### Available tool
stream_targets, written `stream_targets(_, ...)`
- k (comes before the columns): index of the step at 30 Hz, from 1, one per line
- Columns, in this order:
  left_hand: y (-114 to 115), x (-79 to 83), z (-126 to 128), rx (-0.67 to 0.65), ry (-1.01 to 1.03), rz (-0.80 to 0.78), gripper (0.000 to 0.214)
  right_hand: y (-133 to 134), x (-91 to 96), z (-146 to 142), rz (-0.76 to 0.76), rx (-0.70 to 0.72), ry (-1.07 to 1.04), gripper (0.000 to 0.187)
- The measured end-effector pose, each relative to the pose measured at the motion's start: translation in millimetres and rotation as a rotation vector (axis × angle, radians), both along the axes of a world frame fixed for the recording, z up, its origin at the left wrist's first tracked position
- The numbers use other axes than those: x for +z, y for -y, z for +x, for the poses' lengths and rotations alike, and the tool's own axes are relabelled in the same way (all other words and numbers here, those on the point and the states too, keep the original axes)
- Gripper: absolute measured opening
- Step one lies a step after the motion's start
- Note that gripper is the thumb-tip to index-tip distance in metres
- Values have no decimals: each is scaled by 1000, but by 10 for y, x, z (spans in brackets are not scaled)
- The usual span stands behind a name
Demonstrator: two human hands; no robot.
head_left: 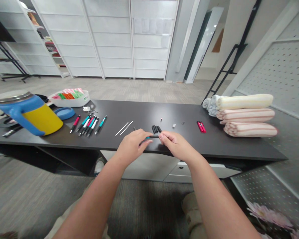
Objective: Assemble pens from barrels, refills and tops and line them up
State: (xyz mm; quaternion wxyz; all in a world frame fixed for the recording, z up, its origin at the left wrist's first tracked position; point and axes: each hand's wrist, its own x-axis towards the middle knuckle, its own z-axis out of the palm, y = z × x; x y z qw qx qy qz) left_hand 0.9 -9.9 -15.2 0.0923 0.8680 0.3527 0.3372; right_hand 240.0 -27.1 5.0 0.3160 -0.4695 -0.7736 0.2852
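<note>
Both my hands meet at the front edge of a black table (234, 146). My left hand (132, 143) is closed round a teal and black pen (151, 136), which lies level between the hands. My right hand (173, 141) pinches the pen's black right end with its fingertips. Just beyond the hands lie several short black pen grips (156, 128), two thin white refill tubes (124, 128) and a few tiny pen parts (173, 125). Two red pen pieces (201, 126) rest to the right.
A row of assembled teal and red pens (88, 124) lies at the left, beside a yellow and blue jug (31, 114), a blue lid (64, 113) and a white tray of coloured items (71, 97). Rolled striped towels (246, 114) are stacked at the right. White shelving stands behind.
</note>
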Motion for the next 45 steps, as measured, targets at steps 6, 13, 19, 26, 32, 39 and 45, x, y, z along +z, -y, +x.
stream_targets(6, 5, 85, 28, 16, -28, 53, 28, 0, -22, 1, -21, -28, -67, 44)
stream_targets(13, 8, 114, -22, 93, -37, 179, 17, 0, -69, -57, -48, -41, -124, 45)
stream_targets(19, 73, 154, -24, 175, -84, 298, 17, 34, -90, -182, -49, -61, -174, 46)
stream_targets(26, -92, 288, -394, 489, -139, 369, 19, -56, 1, 167, 204, -452, 37, 46)
stream_targets(32, -241, 356, -906, 682, -212, 170, 29, -132, -133, 845, 250, -1094, 522, 36)
stream_targets(39, -312, 265, -1121, 732, -257, 31, 30, -201, -251, 980, 119, -1118, 606, 33)
stream_targets(45, -373, 196, -1083, 688, -276, -6, 37, -236, -228, 1000, 107, -1159, 639, 37)
